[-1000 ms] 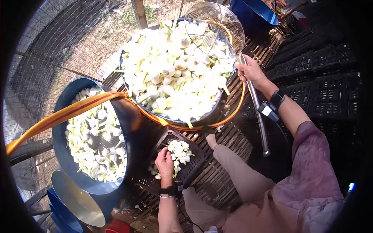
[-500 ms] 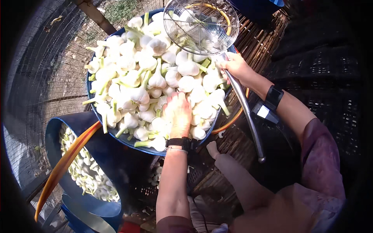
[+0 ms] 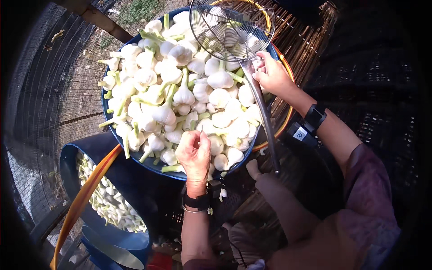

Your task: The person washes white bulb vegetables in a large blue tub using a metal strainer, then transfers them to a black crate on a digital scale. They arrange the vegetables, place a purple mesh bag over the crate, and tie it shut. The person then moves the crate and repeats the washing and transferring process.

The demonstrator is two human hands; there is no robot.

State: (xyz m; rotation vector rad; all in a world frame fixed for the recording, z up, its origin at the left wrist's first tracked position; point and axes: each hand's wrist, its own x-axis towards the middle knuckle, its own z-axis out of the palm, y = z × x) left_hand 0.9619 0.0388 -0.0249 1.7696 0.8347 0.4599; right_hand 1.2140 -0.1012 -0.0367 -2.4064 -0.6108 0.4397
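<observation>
A large round blue tub [image 3: 148, 167] is heaped with white garlic bulbs [image 3: 164, 114] with short green stems. Over its near rim is my left hand [image 3: 194, 155], fingers curled in and thumb bent against them; whatever they hold, if anything, is hidden. At the tub's right side, my right hand [image 3: 275, 77] has its thumb and fingers closed at the neck of a wire skimmer [image 3: 231, 29]. The skimmer's round mesh lies over the far right of the heap, with bulbs showing at it. Its long metal handle slants down past the tub's right rim.
At the lower left a tilted blue barrel [image 3: 67, 168] holds many smaller garlic bulbs. An orange-yellow strap [image 3: 85, 193] runs across its mouth. A yellow-red hose [image 3: 288, 67] curves along the tub's right side. Black crates [image 3: 369, 121] stand at the right; wire mesh [image 3: 40, 90] is at the left.
My left hand has drawn back from the heap toward the near rim, its fingers now curled. The skimmer's handle end has swung left and up; my right hand stays near its neck.
</observation>
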